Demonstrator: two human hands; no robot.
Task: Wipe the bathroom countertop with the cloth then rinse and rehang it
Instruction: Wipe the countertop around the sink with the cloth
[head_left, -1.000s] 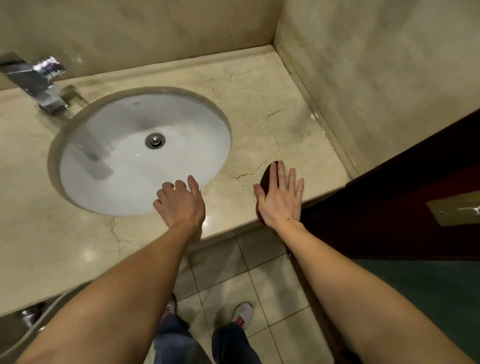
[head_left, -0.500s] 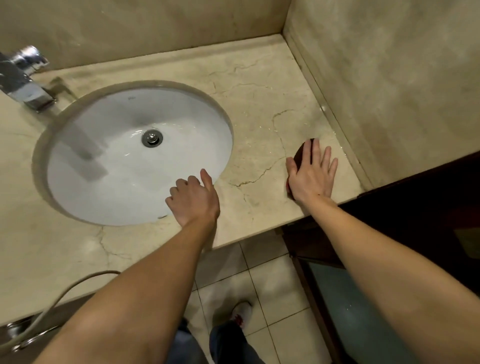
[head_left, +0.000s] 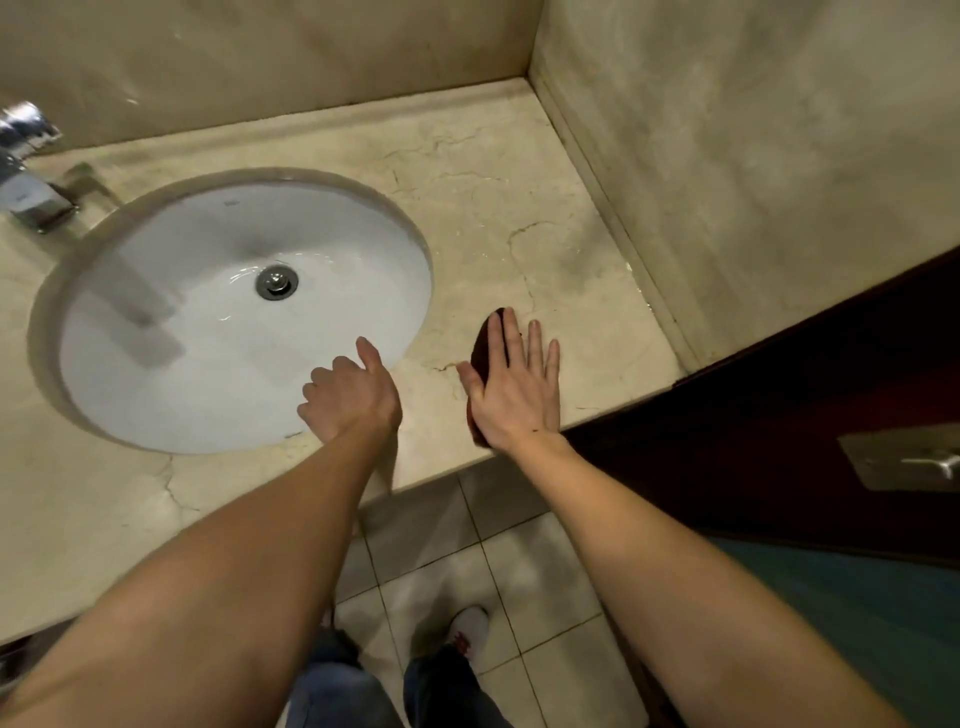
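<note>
one cloth (head_left: 485, 340), long axis toward back wall.

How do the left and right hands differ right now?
The right hand lies flat, fingers spread, pressing the dark cloth onto the countertop; the left hand is loosely curled and holds nothing. The left rests at the sink rim, the right nearer the wall corner. Both are bare and touch the counter's front part.

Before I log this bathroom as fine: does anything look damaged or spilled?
Yes. Dark cracks run through the countertop right of the sink, one passing beside the cloth under the right hand. Water glistens along the right wall joint.
</note>
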